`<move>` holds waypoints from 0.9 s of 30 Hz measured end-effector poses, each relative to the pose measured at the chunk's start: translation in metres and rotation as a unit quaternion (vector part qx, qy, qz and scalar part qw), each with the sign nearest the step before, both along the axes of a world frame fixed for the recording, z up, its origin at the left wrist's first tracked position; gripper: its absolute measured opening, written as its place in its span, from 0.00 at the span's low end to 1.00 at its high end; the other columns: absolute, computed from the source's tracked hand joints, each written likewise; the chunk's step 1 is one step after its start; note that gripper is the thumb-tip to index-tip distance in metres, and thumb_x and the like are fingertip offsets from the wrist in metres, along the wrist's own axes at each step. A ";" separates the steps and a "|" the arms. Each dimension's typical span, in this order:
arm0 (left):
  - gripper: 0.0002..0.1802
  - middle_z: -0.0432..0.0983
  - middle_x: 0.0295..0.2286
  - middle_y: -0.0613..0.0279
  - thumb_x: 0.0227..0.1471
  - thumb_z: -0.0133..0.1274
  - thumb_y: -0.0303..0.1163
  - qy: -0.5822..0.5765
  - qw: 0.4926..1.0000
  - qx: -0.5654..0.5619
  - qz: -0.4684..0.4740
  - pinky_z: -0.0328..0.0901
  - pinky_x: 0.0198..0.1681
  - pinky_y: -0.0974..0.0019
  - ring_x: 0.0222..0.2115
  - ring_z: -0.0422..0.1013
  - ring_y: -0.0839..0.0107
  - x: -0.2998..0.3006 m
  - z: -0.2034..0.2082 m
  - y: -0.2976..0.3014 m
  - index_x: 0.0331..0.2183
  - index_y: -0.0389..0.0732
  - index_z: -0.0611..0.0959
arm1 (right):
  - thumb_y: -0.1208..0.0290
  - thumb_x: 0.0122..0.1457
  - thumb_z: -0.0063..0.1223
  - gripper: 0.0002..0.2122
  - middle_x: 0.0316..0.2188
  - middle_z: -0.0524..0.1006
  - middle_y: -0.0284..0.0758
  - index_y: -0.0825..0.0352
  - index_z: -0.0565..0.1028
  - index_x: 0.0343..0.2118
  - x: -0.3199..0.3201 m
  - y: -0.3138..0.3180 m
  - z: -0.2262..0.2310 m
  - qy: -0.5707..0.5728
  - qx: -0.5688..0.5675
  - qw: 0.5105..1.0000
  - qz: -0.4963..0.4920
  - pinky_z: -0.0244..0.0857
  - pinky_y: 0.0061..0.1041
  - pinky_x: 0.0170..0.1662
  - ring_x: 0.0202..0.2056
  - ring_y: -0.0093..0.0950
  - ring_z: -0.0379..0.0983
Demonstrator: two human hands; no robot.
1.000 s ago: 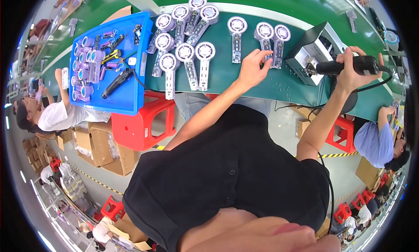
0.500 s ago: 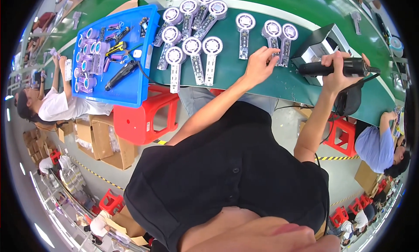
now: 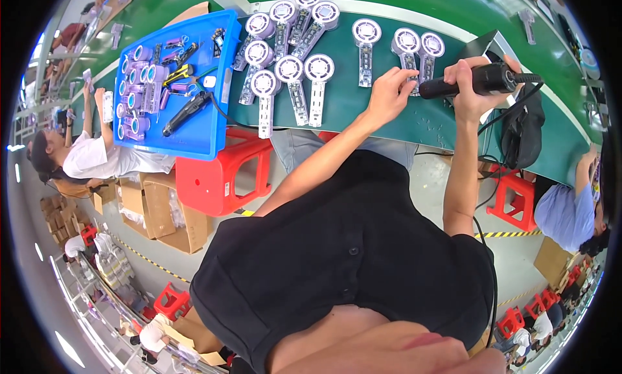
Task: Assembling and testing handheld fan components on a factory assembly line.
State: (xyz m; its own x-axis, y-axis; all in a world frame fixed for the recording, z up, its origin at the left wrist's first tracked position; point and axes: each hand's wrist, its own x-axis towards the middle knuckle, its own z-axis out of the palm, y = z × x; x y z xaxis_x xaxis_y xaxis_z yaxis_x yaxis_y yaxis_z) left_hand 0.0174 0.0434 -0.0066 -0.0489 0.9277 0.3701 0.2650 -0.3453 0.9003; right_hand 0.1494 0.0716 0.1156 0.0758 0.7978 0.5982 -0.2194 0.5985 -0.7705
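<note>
My left hand (image 3: 390, 95) is closed, thumb and forefinger pinched together over the lower handle of a lilac round-headed fan body (image 3: 407, 42). What the pinch holds, if anything, is too small to make out. My right hand (image 3: 472, 95) is wrapped round a black electric screwdriver (image 3: 483, 82), lying nearly level. Its nose points left, close to my left fingertips; its cord runs off the right end. Another fan body (image 3: 432, 45) lies just right of the first, and one more (image 3: 367, 32) to the left. Each has a circuit board in its handle.
Several more fan bodies (image 3: 289, 69) lie grouped on the green table (image 3: 350, 124). A blue tray (image 3: 222, 108) at the left holds lilac parts, tools and another black screwdriver (image 3: 186, 113). An open box (image 3: 502, 43) stands behind my right hand. A black bag (image 3: 523, 131) hangs at the table edge.
My right hand has brought the screwdriver left, its nose now near my left fingertips. My left hand stays pinched at about the same place. The view has shifted slightly.
</note>
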 end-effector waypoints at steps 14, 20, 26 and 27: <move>0.12 0.74 0.19 0.57 0.43 0.65 0.23 -0.060 0.997 -0.047 -0.009 0.67 0.26 0.65 0.20 0.71 0.66 -0.010 0.000 0.017 0.35 0.40 0.88 | 0.86 0.51 0.60 0.34 0.26 0.75 0.36 0.59 0.51 0.56 -0.017 -0.007 -0.021 -0.115 0.057 0.991 -0.029 0.72 0.27 0.36 0.24 0.25 0.73; 0.03 0.79 0.23 0.53 0.43 0.59 0.25 -0.127 0.987 0.098 -0.007 0.68 0.29 0.60 0.24 0.74 0.62 -0.004 -0.011 0.011 0.26 0.39 0.84 | 0.74 0.52 0.65 0.18 0.26 0.74 0.31 0.65 0.65 0.40 -0.015 -0.003 -0.020 -0.157 0.095 0.983 -0.026 0.70 0.26 0.37 0.28 0.22 0.71; 0.14 0.73 0.19 0.56 0.39 0.63 0.26 -0.062 0.997 0.039 -0.018 0.64 0.24 0.59 0.21 0.72 0.61 0.005 -0.025 0.005 0.34 0.39 0.87 | 0.85 0.55 0.57 0.32 0.28 0.72 0.40 0.67 0.51 0.58 -0.001 -0.011 -0.020 -0.132 0.023 0.991 -0.010 0.69 0.29 0.23 0.18 0.26 0.67; 0.14 0.73 0.19 0.56 0.40 0.63 0.26 -0.058 0.998 0.037 -0.014 0.64 0.24 0.59 0.21 0.72 0.60 0.003 -0.023 0.005 0.35 0.39 0.87 | 0.86 0.55 0.56 0.31 0.27 0.71 0.39 0.67 0.52 0.58 0.000 -0.010 -0.020 -0.133 0.023 0.991 -0.016 0.69 0.29 0.24 0.18 0.26 0.67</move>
State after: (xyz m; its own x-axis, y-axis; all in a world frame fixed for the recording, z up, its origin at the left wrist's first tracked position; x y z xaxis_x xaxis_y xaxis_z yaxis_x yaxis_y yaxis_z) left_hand 0.0206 0.0480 -0.0301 -0.0697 0.8996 0.4312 0.1500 -0.4179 0.8960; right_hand 0.1495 0.0621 0.0954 -0.0653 0.7684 0.6366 0.0068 0.6383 -0.7698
